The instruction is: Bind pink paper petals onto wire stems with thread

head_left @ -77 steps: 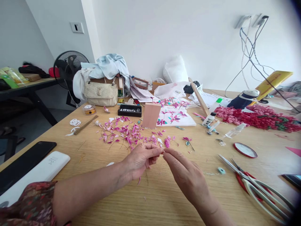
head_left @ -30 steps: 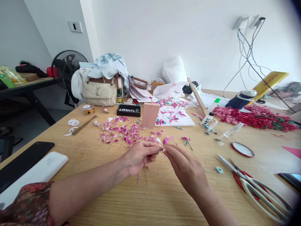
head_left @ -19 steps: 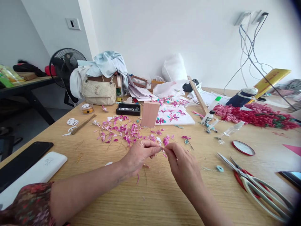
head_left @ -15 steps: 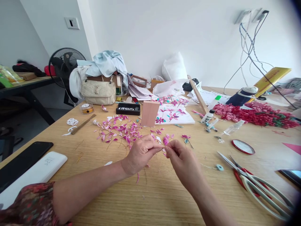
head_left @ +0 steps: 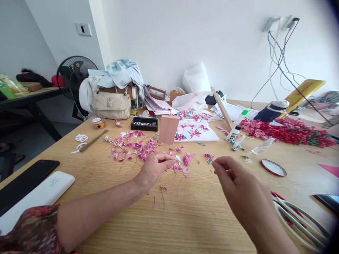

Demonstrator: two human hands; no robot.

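Observation:
My left hand is closed in a pinch above the table, beside a heap of loose pink petals. Something tiny may sit at its fingertips, too small to name. To the right, my right hand has thumb and forefinger pressed together. Its tips meet the stem end of a small pink flower; whether they grip that stem I cannot tell. Close by lies a small teal spool-like piece. Between the hands rest a pink petal cluster and a white petal.
A wooden block stands upright behind the petals, with finished pink flowers on white foam. At right are scissors, a red-rimmed lid, a glue bottle and red flower bunches. A phone and white power bank lie left.
My hands have parted. The right hand has moved right to the small pink flower, now covering part of the scissors; the left has drawn slightly left, still pinched.

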